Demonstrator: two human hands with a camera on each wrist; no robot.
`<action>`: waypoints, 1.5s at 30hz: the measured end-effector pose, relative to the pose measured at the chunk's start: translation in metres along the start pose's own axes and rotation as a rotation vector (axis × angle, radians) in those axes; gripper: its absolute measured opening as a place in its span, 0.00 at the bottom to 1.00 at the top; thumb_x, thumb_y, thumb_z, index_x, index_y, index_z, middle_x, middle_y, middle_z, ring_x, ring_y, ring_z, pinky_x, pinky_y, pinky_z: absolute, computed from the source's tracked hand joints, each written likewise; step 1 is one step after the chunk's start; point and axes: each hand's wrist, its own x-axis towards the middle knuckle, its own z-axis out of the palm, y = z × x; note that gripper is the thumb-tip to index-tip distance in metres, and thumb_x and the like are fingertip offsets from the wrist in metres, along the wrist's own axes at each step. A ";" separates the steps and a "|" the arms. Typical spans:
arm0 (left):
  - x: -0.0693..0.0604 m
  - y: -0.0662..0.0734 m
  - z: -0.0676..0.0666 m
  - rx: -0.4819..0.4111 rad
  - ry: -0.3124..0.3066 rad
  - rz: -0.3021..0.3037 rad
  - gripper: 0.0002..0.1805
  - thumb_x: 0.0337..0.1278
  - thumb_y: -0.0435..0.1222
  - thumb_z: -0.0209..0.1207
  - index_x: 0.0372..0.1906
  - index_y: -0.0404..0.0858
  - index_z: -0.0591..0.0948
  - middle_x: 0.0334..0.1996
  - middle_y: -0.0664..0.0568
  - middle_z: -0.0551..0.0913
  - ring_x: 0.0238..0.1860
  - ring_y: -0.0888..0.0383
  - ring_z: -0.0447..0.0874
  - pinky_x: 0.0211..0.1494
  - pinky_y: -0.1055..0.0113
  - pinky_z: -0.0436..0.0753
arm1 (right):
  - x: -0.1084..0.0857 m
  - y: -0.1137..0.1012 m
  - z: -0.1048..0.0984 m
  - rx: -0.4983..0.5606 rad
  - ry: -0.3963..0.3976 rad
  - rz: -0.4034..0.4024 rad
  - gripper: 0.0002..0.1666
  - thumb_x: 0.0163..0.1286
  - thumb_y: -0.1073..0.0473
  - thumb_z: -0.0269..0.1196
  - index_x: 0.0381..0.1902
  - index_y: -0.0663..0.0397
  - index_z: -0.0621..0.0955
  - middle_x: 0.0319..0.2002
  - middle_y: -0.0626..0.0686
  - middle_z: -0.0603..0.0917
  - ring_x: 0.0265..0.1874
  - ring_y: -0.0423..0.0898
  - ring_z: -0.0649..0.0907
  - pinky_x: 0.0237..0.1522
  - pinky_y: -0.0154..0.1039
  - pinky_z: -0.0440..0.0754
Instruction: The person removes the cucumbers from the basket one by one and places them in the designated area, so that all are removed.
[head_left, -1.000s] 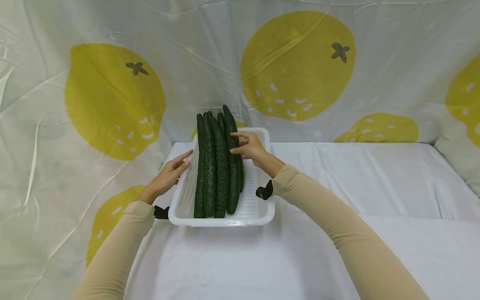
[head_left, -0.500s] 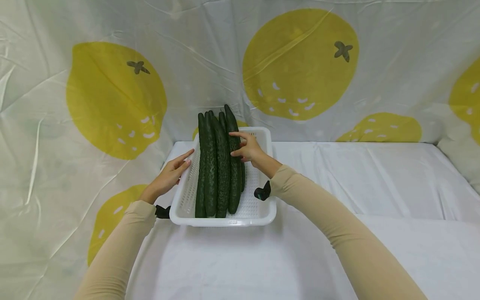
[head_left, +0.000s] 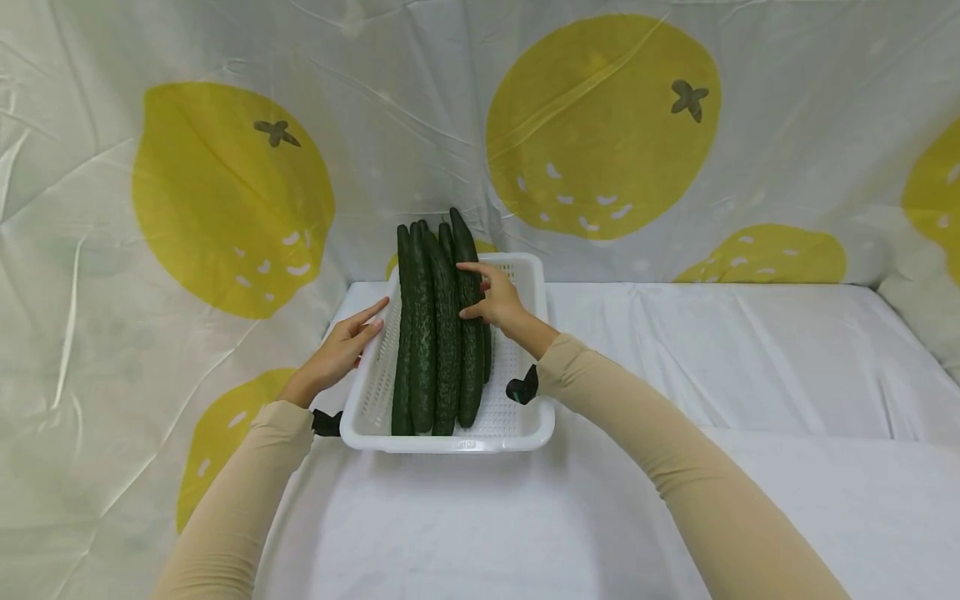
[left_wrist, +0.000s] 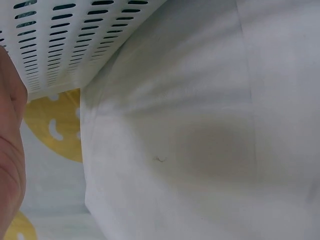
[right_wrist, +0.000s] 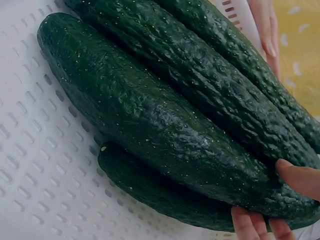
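Observation:
Several long, bumpy dark green cucumbers [head_left: 423,350] lie side by side in a white perforated plastic basket [head_left: 517,429], their far ends resting above its back rim. My right hand [head_left: 498,300] grips the rightmost upper cucumber [head_left: 471,367]; in the right wrist view the thumb [right_wrist: 300,179] is on one side of it and fingertips [right_wrist: 245,225] are on the other. Beneath it, a smaller cucumber [right_wrist: 145,185] shows partly. My left hand [head_left: 337,354] rests along the basket's left rim with its index finger straight. Its palm appears at the edge of the left wrist view, beside the slotted wall.
The basket stands on a table covered with white cloth [head_left: 637,508], near its left edge. A pale curtain printed with yellow lemons [head_left: 600,125] hangs directly behind and to the left. Black straps [head_left: 522,385] are by both wrists.
My right thumb has moved slightly down along the cucumber. The left hand, the basket and the cucumbers hold their places, apart from a small shift of the whole view.

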 end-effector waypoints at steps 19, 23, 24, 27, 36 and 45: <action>0.000 -0.004 -0.004 -0.109 -0.026 -0.073 0.31 0.79 0.45 0.46 0.80 0.53 0.54 0.35 0.49 0.73 0.26 0.63 0.72 0.24 0.72 0.73 | 0.001 0.000 -0.002 0.031 -0.006 0.002 0.48 0.55 0.78 0.72 0.70 0.39 0.75 0.60 0.63 0.68 0.22 0.47 0.74 0.25 0.40 0.76; -0.001 -0.001 -0.003 -0.164 -0.033 -0.114 0.31 0.80 0.45 0.45 0.81 0.54 0.52 0.45 0.46 0.73 0.29 0.63 0.75 0.27 0.72 0.76 | 0.001 -0.001 -0.003 0.016 -0.008 -0.002 0.47 0.55 0.77 0.72 0.70 0.39 0.75 0.59 0.63 0.69 0.19 0.46 0.72 0.24 0.40 0.76; -0.001 0.000 -0.003 -0.176 -0.033 -0.124 0.31 0.80 0.45 0.45 0.81 0.54 0.52 0.47 0.46 0.72 0.30 0.63 0.76 0.28 0.72 0.77 | 0.001 -0.001 -0.004 0.013 -0.009 -0.002 0.47 0.55 0.77 0.72 0.70 0.39 0.75 0.58 0.63 0.69 0.19 0.46 0.72 0.25 0.41 0.76; -0.001 0.002 -0.002 -0.198 -0.034 -0.145 0.31 0.80 0.45 0.45 0.81 0.55 0.51 0.52 0.44 0.70 0.31 0.63 0.78 0.29 0.72 0.79 | 0.000 -0.002 -0.005 0.012 -0.010 -0.002 0.47 0.55 0.77 0.72 0.69 0.40 0.75 0.56 0.63 0.70 0.19 0.46 0.72 0.26 0.42 0.77; 0.000 0.002 -0.002 -0.204 -0.040 -0.128 0.31 0.80 0.44 0.45 0.81 0.53 0.51 0.46 0.46 0.72 0.28 0.64 0.76 0.27 0.73 0.77 | -0.003 -0.007 -0.008 -0.012 -0.015 -0.011 0.47 0.55 0.78 0.72 0.70 0.41 0.74 0.55 0.64 0.70 0.22 0.48 0.74 0.30 0.47 0.81; -0.002 0.003 -0.001 -0.201 -0.022 -0.121 0.31 0.80 0.43 0.45 0.81 0.52 0.52 0.34 0.52 0.71 0.24 0.65 0.70 0.24 0.74 0.73 | -0.003 -0.017 -0.017 0.010 -0.013 -0.011 0.48 0.55 0.79 0.72 0.70 0.41 0.74 0.53 0.62 0.71 0.23 0.50 0.76 0.39 0.55 0.84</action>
